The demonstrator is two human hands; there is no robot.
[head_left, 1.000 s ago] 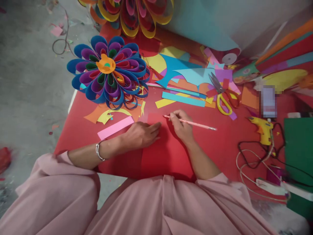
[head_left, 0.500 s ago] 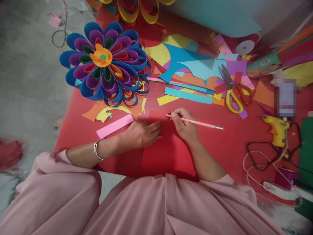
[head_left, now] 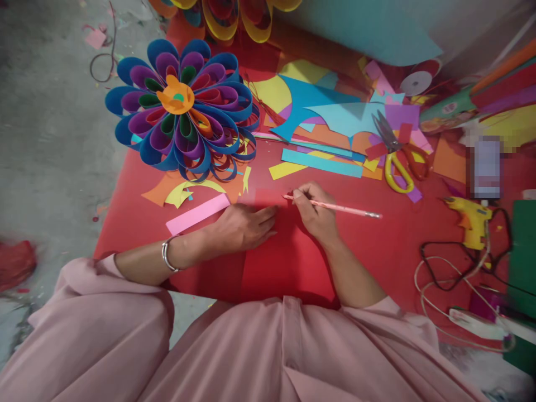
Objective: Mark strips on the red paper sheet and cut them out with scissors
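Note:
A pink pencil [head_left: 349, 209] is pinched in my right hand [head_left: 315, 215], its tip at the upper part of a red paper sheet [head_left: 288, 268]. The eraser end points to the right. My left hand [head_left: 247, 226] lies flat on the sheet's left side, fingers stretched toward the pencil tip. Just beyond my left wrist rests a pink paper strip [head_left: 199, 214]. A large paper flower [head_left: 178, 100] of blue, purple, green and red loops, with an orange centre, sits at the upper left. Scissors [head_left: 396, 153] with yellow and orange handles lie to the right on paper scraps.
Paper strips and scraps, including a turquoise strip [head_left: 322, 163], spread across the back of the red table [head_left: 377, 245]. A yellow glue gun [head_left: 471, 220], its tangled cords and a white power strip [head_left: 477, 324] lie on the right. A second loop flower [head_left: 226, 19] stands at the back.
Both hands and the pencil stay almost in the same place. The view has shifted very slightly; no object has visibly been moved.

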